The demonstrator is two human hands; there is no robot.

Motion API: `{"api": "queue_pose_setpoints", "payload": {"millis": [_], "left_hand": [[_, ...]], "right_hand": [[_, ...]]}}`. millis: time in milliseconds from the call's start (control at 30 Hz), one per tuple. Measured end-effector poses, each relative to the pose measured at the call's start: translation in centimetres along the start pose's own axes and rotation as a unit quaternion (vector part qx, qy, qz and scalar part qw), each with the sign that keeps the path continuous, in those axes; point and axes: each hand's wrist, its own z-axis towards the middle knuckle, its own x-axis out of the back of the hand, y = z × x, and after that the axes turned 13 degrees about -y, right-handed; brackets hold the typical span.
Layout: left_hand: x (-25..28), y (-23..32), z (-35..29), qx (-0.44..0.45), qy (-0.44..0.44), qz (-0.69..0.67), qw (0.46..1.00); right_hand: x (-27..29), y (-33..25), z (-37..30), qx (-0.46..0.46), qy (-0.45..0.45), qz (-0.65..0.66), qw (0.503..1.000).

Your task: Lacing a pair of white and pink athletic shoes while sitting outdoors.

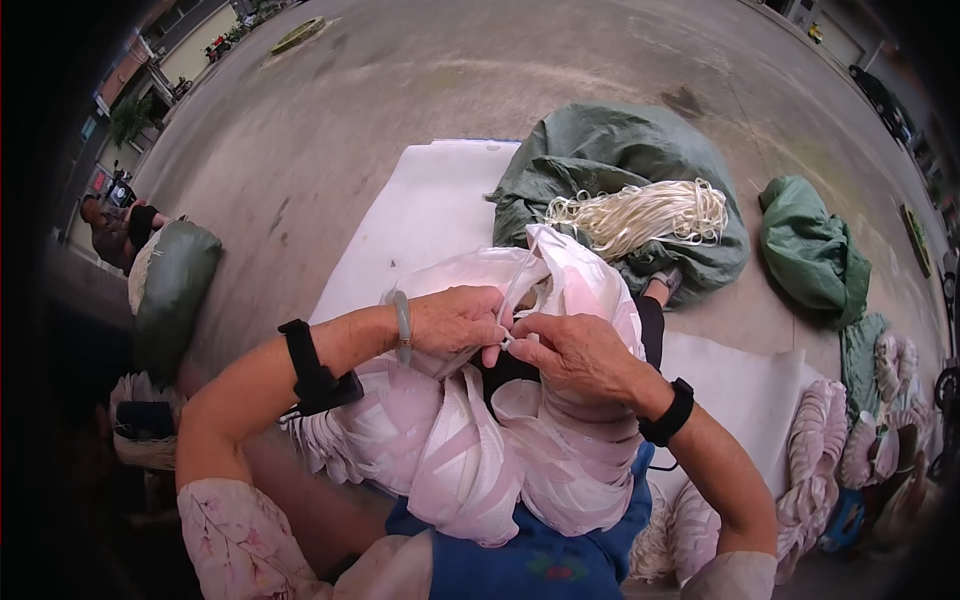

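My left hand (pixel 455 318) and my right hand (pixel 578 352) meet in front of me, fingertips almost touching. Between them both pinch a thin white cord (pixel 508 338), with a small loop or knot where the thumbs come together. Around and below the hands lies a ring of stacked pink-and-white curved fabric pieces (pixel 470 460), resting on my lap over a blue apron (pixel 570 565). They look like shoe uppers nested in bunches. Part of the cord runs up past the left fingers, and its far end is hidden among the pieces.
Ahead, a large green sack (pixel 610 140) carries a hank of cream cords (pixel 650 215) on a white sheet (pixel 385 215). Another green sack (pixel 815 245) and more stacked pieces (pixel 815 430) stand at right. A person (pixel 115 225) sits at far left beside a stuffed sack (pixel 180 285).
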Motion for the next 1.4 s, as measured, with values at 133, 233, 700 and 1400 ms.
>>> {"api": "queue_pose_setpoints", "payload": {"millis": [133,233,700,1400], "left_hand": [[0.3,-0.2,0.3,-0.027,-0.035,0.003,0.999],[0.0,-0.1,0.3,-0.041,-0.03,0.004,0.999],[-1.1,-0.2,-1.1,-0.102,0.244,0.257,0.93],[2.3,-0.2,-6.2,-0.05,0.168,0.139,0.975]], "right_hand": [[0.0,-0.3,0.2,-0.041,-0.043,-0.043,0.997],[-0.1,0.1,0.1,-0.029,-0.029,0.037,0.998],[-0.6,0.6,0.2,0.005,0.055,0.128,0.99],[0.9,1.3,-0.3,-0.015,-0.012,0.236,0.971]]}}
